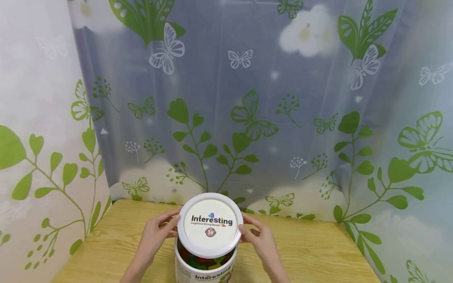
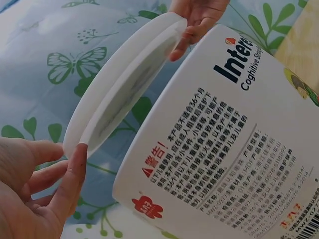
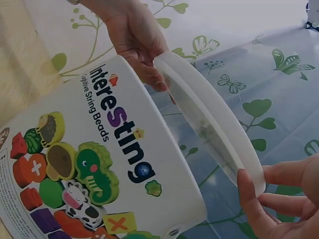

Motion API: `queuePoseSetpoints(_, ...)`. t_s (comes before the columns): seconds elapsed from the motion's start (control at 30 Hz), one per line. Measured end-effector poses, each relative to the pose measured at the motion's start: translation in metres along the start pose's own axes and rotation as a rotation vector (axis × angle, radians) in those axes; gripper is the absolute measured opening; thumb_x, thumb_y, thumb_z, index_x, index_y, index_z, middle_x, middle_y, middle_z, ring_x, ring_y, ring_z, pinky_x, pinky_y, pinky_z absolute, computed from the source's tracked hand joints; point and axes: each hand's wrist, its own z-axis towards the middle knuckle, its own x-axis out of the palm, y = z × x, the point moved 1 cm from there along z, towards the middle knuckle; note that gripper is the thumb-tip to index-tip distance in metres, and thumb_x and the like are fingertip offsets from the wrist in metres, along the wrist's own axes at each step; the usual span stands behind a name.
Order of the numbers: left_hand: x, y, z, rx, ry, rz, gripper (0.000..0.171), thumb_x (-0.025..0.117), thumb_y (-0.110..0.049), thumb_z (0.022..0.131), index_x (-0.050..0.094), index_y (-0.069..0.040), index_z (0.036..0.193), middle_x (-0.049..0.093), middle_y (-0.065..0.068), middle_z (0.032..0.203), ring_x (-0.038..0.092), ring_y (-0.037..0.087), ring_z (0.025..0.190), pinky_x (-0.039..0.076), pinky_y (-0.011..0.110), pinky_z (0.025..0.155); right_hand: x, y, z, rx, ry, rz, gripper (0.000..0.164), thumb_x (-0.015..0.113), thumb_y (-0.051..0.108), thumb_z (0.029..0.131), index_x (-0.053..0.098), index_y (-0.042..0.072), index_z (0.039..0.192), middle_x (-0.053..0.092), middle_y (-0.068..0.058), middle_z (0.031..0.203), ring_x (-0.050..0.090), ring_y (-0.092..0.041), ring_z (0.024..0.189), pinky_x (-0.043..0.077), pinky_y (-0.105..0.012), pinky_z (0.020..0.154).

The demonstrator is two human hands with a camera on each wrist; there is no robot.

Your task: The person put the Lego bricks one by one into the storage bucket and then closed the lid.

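Note:
A round white lid (image 1: 210, 243) printed "Interesting Cognitive String Beads" is held between both hands, raised off the white tub (image 1: 209, 275). My left hand (image 1: 155, 236) pinches its left edge between thumb and fingers. On the opposite edge, my right hand (image 1: 260, 239) pinches it the same way. Under the lid's near side, colored beads (image 1: 201, 264) in red, green and yellow show inside the tub. Both wrist views show a gap between the lid (image 2: 94, 109) and the rim of the tub (image 3: 124, 189). Most of the tub's contents are hidden by the lid.
The tub stands at the near edge of view on a light wooden table (image 1: 311, 251). Behind the table hangs a blue-grey curtain (image 1: 219, 157) with butterflies and leaves, and similar patterned sheets (image 1: 42, 118) close off both sides.

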Motion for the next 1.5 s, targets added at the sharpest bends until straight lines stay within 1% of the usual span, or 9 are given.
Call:
queuePoseSetpoints(0.13, -0.002, 0.007, 0.000, -0.039, 0.000, 0.012, 0.036, 0.069, -0.022, 0.099, 0.069, 0.000, 0.128, 0.071, 0.015, 0.116, 0.070, 0.017, 0.084, 0.062, 0.029, 0.071, 0.000, -0.005, -0.003, 0.010, 0.037, -0.016, 0.050, 0.069, 0.009, 0.097, 0.054, -0.008, 0.141, 0.060, -0.024, 0.124, 0.067, -0.014, 0.075, 0.061, -0.029, 0.071)
queuePoseSetpoints(0.4, -0.004, 0.021, -0.006, -0.054, -0.018, 0.059, 0.033, 0.070, -0.020, 0.098, 0.072, 0.002, 0.122, 0.074, 0.012, 0.106, 0.070, 0.017, 0.083, 0.061, 0.029, 0.069, 0.002, -0.016, -0.012, 0.040, 0.087, -0.040, 0.051, 0.070, 0.010, 0.096, 0.052, -0.014, 0.138, 0.056, -0.030, 0.134, 0.069, -0.016, 0.073, 0.061, -0.030, 0.071)
queuePoseSetpoints(0.6, -0.004, 0.028, -0.006, -0.059, -0.047, 0.074, 0.033, 0.072, -0.023, 0.096, 0.073, 0.000, 0.120, 0.074, 0.011, 0.102, 0.068, 0.016, 0.078, 0.061, 0.029, 0.068, 0.004, -0.021, -0.015, 0.054, 0.074, -0.083, 0.049, 0.073, 0.013, 0.095, 0.057, -0.011, 0.135, 0.053, -0.027, 0.134, 0.067, -0.016, 0.072, 0.060, -0.028, 0.068)
queuePoseSetpoints(0.7, -0.005, 0.030, -0.006, -0.062, -0.053, 0.116, 0.034, 0.072, -0.023, 0.096, 0.073, 0.001, 0.119, 0.074, 0.010, 0.100, 0.066, 0.015, 0.074, 0.061, 0.028, 0.066, 0.004, -0.024, -0.016, 0.077, 0.081, -0.105, 0.049, 0.073, 0.016, 0.095, 0.058, -0.010, 0.135, 0.052, -0.025, 0.133, 0.066, -0.015, 0.071, 0.058, -0.028, 0.066)
queuePoseSetpoints(0.83, -0.005, 0.035, -0.007, -0.079, -0.044, 0.153, 0.033, 0.071, -0.022, 0.097, 0.072, 0.003, 0.119, 0.073, 0.008, 0.099, 0.063, 0.015, 0.073, 0.060, 0.027, 0.063, 0.004, -0.025, -0.017, 0.076, 0.093, -0.123, 0.049, 0.072, 0.018, 0.096, 0.059, -0.010, 0.134, 0.052, -0.024, 0.131, 0.066, -0.016, 0.070, 0.058, -0.028, 0.065)
queuePoseSetpoints(0.97, -0.006, 0.039, -0.007, -0.095, -0.030, 0.140, 0.033, 0.069, -0.021, 0.098, 0.071, 0.003, 0.120, 0.072, 0.008, 0.099, 0.064, 0.016, 0.075, 0.060, 0.028, 0.063, 0.003, -0.026, -0.018, 0.047, 0.101, -0.131, 0.048, 0.072, 0.017, 0.096, 0.060, -0.010, 0.133, 0.053, -0.024, 0.128, 0.065, -0.016, 0.068, 0.058, -0.027, 0.063)
queuePoseSetpoints(1.23, -0.005, 0.045, -0.010, -0.101, 0.001, 0.095, 0.033, 0.067, -0.019, 0.100, 0.069, 0.003, 0.124, 0.068, 0.010, 0.101, 0.063, 0.016, 0.074, 0.061, 0.030, 0.062, 0.000, -0.031, -0.020, 0.013, 0.107, -0.130, 0.045, 0.072, 0.015, 0.096, 0.061, -0.010, 0.132, 0.055, -0.024, 0.127, 0.064, -0.011, 0.064, 0.057, -0.025, 0.059)
queuePoseSetpoints(1.37, -0.004, 0.046, -0.010, -0.088, -0.006, 0.082, 0.032, 0.066, -0.017, 0.100, 0.069, 0.004, 0.124, 0.071, 0.011, 0.104, 0.064, 0.015, 0.073, 0.061, 0.031, 0.063, 0.000, -0.032, -0.019, 0.000, 0.106, -0.147, 0.045, 0.072, 0.016, 0.096, 0.062, -0.010, 0.131, 0.055, -0.024, 0.128, 0.064, -0.011, 0.063, 0.057, -0.025, 0.058)
queuePoseSetpoints(1.5, -0.005, 0.047, -0.010, -0.094, -0.014, 0.092, 0.031, 0.066, -0.016, 0.100, 0.069, 0.003, 0.124, 0.071, 0.012, 0.107, 0.065, 0.016, 0.074, 0.061, 0.031, 0.063, 0.001, -0.033, -0.018, -0.014, 0.110, -0.157, 0.046, 0.072, 0.017, 0.096, 0.062, -0.011, 0.131, 0.055, -0.025, 0.129, 0.063, -0.011, 0.062, 0.057, -0.026, 0.057)
